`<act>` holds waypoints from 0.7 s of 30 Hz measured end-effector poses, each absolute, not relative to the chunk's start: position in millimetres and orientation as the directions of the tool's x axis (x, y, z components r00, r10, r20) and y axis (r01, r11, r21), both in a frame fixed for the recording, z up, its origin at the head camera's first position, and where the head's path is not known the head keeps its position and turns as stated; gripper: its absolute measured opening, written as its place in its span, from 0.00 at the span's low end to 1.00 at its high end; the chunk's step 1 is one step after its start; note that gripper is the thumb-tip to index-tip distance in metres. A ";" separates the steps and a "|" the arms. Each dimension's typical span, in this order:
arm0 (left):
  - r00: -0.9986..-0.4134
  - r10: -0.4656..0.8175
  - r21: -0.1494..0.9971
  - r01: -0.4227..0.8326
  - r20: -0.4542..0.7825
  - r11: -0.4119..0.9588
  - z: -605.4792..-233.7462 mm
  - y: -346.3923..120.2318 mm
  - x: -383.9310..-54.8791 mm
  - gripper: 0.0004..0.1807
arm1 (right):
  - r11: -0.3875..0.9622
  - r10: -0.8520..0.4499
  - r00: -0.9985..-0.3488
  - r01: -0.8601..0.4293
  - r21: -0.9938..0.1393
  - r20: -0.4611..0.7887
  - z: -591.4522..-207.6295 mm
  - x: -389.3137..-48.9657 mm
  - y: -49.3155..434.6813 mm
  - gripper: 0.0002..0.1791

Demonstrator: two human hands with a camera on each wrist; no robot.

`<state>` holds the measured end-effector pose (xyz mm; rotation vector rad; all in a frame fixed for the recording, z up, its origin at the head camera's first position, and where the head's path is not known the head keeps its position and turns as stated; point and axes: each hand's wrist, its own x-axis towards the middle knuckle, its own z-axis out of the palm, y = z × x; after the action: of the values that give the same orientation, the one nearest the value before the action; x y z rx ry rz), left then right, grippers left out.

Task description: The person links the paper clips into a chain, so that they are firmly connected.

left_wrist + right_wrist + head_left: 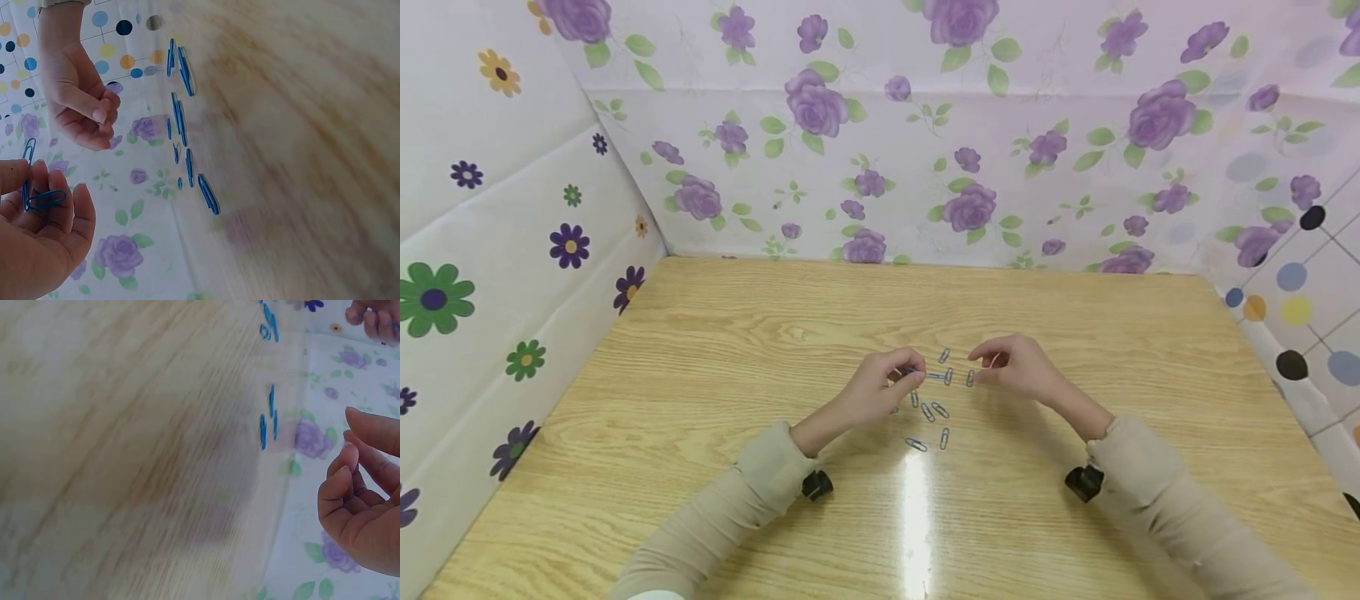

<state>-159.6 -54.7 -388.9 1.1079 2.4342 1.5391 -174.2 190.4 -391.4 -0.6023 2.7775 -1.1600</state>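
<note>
My left hand [883, 385] pinches a blue paper clip [29, 156] between thumb and fingers. A second blue paper clip [49, 199] hangs at its lower end, in front of the curled fingers. To the right, my right hand [1018, 367] hovers over the table with thumb and forefinger apart and the other fingers loosely bent. Nothing sits between those fingers in the right wrist view. Nearest to its fingertips in the head view is a loose paper clip [970, 378]; another paper clip [948, 376] lies between the two hands.
Several loose blue paper clips [927, 412] lie scattered on the wooden table [737, 333], mostly just in front of the left hand. One paper clip [944, 355] is farther back. Flower-patterned cloth [880, 142] hangs behind the table, with patterned sheets at both sides.
</note>
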 end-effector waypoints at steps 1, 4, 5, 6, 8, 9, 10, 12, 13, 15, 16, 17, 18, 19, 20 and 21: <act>-0.741 0.594 0.808 0.537 0.314 0.243 -388.7 -54.7 -159.6 0.05 | 0.640 -0.385 -0.920 -0.325 -0.696 0.076 -392.4 -175.8 191.6 0.13; -0.742 0.594 0.809 0.534 0.311 0.244 -388.2 -54.8 -159.6 0.05 | 0.646 -0.389 -0.920 -0.315 -0.695 0.055 -395.9 -180.7 194.7 0.14; -0.743 0.594 0.809 0.534 0.310 0.245 -388.1 -54.9 -159.6 0.05 | 0.653 -0.390 -0.919 -0.316 -0.688 0.052 -397.3 -182.5 195.4 0.14; -0.743 0.594 0.810 0.533 0.308 0.247 -388.0 -55.0 -159.6 0.05 | 0.659 -0.390 -0.920 -0.310 -0.685 0.042 -398.7 -184.4 196.0 0.13; -0.744 0.593 0.807 0.534 0.308 0.251 -388.2 -55.1 -159.9 0.04 | 0.671 -0.391 -0.920 -0.301 -0.677 0.022 -401.7 -188.3 197.1 0.13; -0.743 0.593 0.806 0.536 0.309 0.252 -388.6 -55.1 -160.2 0.04 | 0.678 -0.391 -0.920 -0.296 -0.672 0.011 -403.0 -190.3 197.4 0.13; -0.742 0.594 0.804 0.538 0.311 0.252 -389.0 -55.2 -160.5 0.04 | 0.685 -0.394 -0.919 -0.292 -0.667 -0.001 -404.2 -192.3 197.7 0.12; -0.739 0.595 0.802 0.543 0.315 0.250 -389.6 -55.4 -160.8 0.04 | 0.694 -0.400 -0.916 -0.281 -0.663 -0.030 -406.1 -196.2 198.2 0.12; -0.738 0.596 0.802 0.544 0.317 0.248 -389.7 -55.5 -160.9 0.04 | 0.697 -0.402 -0.914 -0.276 -0.662 -0.043 -406.7 -197.8 198.2 0.12; -0.736 0.598 0.802 0.545 0.317 0.245 -390.2 -55.6 -161.1 0.04 | 0.700 -0.411 -0.909 -0.268 -0.661 -0.067 -407.7 -201.0 198.4 0.11; -0.735 0.600 0.803 0.544 0.316 0.243 -390.3 -55.7 -161.0 0.04 | 0.699 -0.419 -0.905 -0.267 -0.664 -0.077 -408.0 -202.3 198.6 0.11; -0.735 0.601 0.804 0.543 0.315 0.242 -390.2 -55.9 -160.9 0.04 | 0.698 -0.425 -0.901 -0.266 -0.665 -0.084 -408.5 -203.7 198.8 0.11; -0.734 0.602 0.805 0.542 0.314 0.241 -390.2 -56.0 -160.9 0.04 | 0.697 -0.430 -0.898 -0.266 -0.666 -0.091 -409.0 -204.9 198.9 0.11; -0.734 0.603 0.806 0.541 0.313 0.241 -390.1 -56.1 -160.8 0.04 | 0.695 -0.433 -0.896 -0.263 -0.669 -0.098 -409.5 -205.9 198.9 0.11; -0.734 0.603 0.806 0.541 0.312 0.242 -390.1 -56.2 -160.8 0.04 | 0.695 -0.439 -0.893 -0.266 -0.668 -0.101 -410.2 -207.0 198.9 0.11; -0.734 0.603 0.806 0.540 0.311 0.242 -389.9 -56.3 -160.7 0.04 | 0.695 -0.442 -0.891 -0.266 -0.668 -0.105 -410.8 -207.6 198.7 0.11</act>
<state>-160.7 -56.3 -389.9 1.1184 2.4252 1.5314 -207.6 198.7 -410.8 -0.5637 2.6486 -0.9849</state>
